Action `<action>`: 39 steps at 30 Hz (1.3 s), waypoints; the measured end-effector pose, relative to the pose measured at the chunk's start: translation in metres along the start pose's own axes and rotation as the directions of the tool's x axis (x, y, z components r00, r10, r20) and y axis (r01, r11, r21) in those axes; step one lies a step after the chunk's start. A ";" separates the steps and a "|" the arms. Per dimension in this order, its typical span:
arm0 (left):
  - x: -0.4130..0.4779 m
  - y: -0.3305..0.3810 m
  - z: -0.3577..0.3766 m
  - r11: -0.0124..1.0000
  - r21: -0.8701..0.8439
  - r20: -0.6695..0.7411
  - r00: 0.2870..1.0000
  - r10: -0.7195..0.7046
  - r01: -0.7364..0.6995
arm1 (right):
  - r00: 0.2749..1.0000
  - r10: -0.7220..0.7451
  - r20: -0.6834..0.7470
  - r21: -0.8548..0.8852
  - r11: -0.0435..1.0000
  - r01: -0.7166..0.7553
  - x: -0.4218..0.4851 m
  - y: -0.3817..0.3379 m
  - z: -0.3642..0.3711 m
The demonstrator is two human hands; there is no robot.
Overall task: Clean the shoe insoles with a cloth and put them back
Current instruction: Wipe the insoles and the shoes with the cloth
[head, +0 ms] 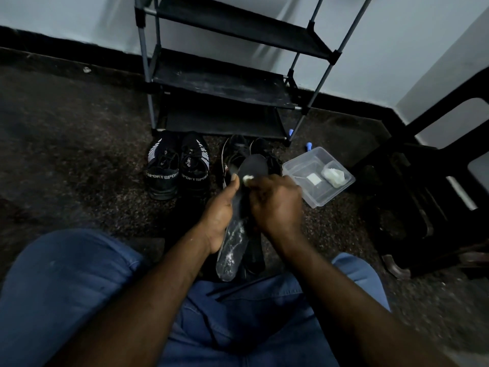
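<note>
One insole [254,165] mid-wipe, held above black shoes [236,148]. Left hand [221,215] grips its middle, thumb on top. Right hand [275,205] pinches white cloth wad [247,179] against forefoot. Heel end whitish; likely next: wipe there, then refit.

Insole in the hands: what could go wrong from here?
1. The cloth is working the upper half of the insole, so the white marks at its heel end could get missed.
2. The right hand moves close beside the plastic tub and might knock it.
</note>
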State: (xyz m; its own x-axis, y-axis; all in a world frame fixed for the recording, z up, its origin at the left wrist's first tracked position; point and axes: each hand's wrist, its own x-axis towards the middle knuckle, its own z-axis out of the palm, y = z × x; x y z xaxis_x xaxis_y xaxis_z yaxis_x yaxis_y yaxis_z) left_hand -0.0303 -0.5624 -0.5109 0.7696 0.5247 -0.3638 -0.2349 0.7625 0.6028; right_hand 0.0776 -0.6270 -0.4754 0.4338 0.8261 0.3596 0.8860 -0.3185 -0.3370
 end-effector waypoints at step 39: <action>-0.009 0.006 0.005 0.998 0.062 -0.016 1.000 0.021 -0.020 | 0.996 -0.089 0.009 -0.053 0.995 0.090 -0.015 -0.006 -0.002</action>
State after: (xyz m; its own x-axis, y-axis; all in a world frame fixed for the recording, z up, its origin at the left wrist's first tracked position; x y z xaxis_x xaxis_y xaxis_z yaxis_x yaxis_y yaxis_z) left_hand -0.0357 -0.5640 -0.5003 0.7548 0.5469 -0.3622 -0.2131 0.7267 0.6530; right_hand 0.0661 -0.6385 -0.4772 0.3514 0.8556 0.3800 0.9288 -0.2675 -0.2565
